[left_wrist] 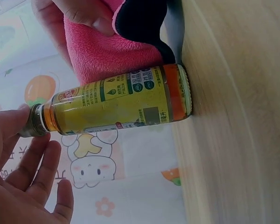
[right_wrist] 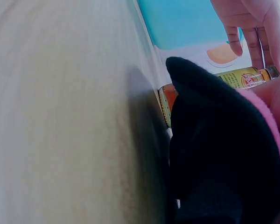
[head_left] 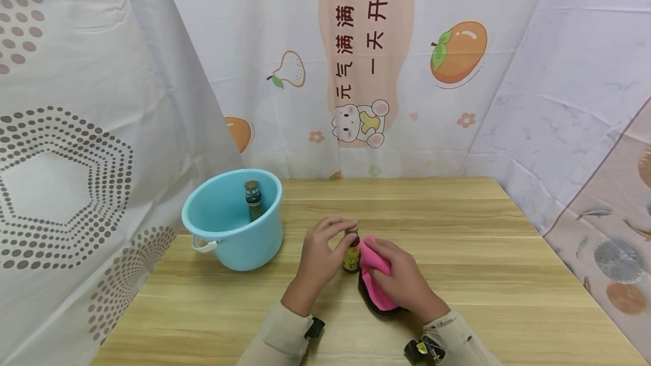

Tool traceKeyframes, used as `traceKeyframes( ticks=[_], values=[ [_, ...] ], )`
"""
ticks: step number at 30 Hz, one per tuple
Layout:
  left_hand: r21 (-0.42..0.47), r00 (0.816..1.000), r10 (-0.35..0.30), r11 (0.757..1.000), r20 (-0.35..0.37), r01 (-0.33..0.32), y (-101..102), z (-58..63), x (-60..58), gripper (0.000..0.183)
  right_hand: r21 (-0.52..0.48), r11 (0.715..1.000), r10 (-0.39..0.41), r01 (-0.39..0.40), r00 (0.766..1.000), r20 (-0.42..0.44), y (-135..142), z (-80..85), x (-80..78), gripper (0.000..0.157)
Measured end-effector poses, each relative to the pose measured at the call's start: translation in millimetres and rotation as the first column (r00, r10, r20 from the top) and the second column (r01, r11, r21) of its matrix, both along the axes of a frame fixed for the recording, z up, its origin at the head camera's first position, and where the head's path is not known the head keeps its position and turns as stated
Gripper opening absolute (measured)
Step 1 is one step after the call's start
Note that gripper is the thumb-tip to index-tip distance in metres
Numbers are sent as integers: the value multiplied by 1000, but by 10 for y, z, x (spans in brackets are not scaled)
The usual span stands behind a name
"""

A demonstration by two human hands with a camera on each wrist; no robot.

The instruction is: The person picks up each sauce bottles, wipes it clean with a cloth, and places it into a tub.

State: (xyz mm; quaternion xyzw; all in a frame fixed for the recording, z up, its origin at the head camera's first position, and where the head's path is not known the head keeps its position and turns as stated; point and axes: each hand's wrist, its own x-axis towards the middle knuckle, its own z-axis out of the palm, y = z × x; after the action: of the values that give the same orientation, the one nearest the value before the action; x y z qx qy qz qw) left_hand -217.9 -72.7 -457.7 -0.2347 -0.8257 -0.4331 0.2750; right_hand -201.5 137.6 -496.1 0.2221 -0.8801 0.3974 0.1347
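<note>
A small glass bottle (head_left: 351, 257) with a yellow label stands upright on the wooden table. My left hand (head_left: 319, 248) pinches its cap between thumb and index finger, and the other fingers are spread apart in the left wrist view. My right hand (head_left: 408, 282) grips a folded cloth (head_left: 377, 281), pink on one side and black on the other. The pink side (left_wrist: 107, 56) lies right against the bottle's label (left_wrist: 116, 100). In the right wrist view the cloth's black side (right_wrist: 214, 154) hides much of the bottle.
A light blue bucket (head_left: 249, 250) with a white handle grip (head_left: 204, 245) stands on the table at the left. Inside it leans a dark bottle (head_left: 252, 199) with a gold-coloured cap. A printed curtain (head_left: 290, 129) hangs behind the wooden table (head_left: 458, 230).
</note>
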Motion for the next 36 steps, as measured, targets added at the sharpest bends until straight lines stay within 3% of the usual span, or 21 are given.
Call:
traceKeyframes(
  ticks=[10, 19, 29, 36],
  values=[
    [-14, 999, -4, 1000, -41, 3, -18, -27, 12, 26, -75, 997, 12, -21, 994, -112, 1, -11, 15, 65],
    [-29, 999, -27, 999, -18, 26, -24, -20, 20, 24, -144, 988, 28, -64, 970, -242, -2, -27, -22, 63],
    [-45, 998, 0, 999, -59, -3, 7, -45, -18, 24, -174, 983, 15, -62, 966, -259, 0, 42, -6, 62],
    [-35, 1000, 18, 999, -18, -19, 15, -35, -26, 26, -165, 983, 36, -83, 963, -267, 1, 13, -50, 60]
  ],
)
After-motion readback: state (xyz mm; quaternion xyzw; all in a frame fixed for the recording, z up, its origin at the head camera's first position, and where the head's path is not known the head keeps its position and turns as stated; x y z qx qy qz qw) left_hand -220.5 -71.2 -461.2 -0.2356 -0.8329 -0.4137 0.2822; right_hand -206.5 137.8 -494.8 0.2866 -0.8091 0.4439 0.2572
